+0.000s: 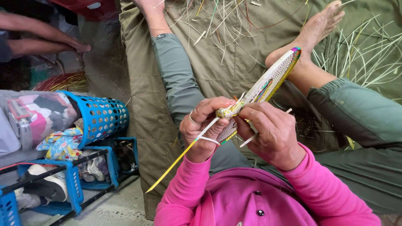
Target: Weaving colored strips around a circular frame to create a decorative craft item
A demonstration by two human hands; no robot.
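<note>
I see my left hand (204, 130) and right hand (272, 136) both closed, pinching the woven disc (268, 86) at its near rim over my lap; I judge weaving mid-stitch, yellow strip (173, 165) needing pulling taut.

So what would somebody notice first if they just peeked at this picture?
Probably the two hands in the middle: the left hand and right hand, in bright pink sleeves, pinch the edge of a flat woven disc with coloured stripes, and a long yellow strip trails down from it. Next, the blue plastic basket tipped on its side at the left, and the loose pale straw scattered over the olive cloth at the top.
</note>
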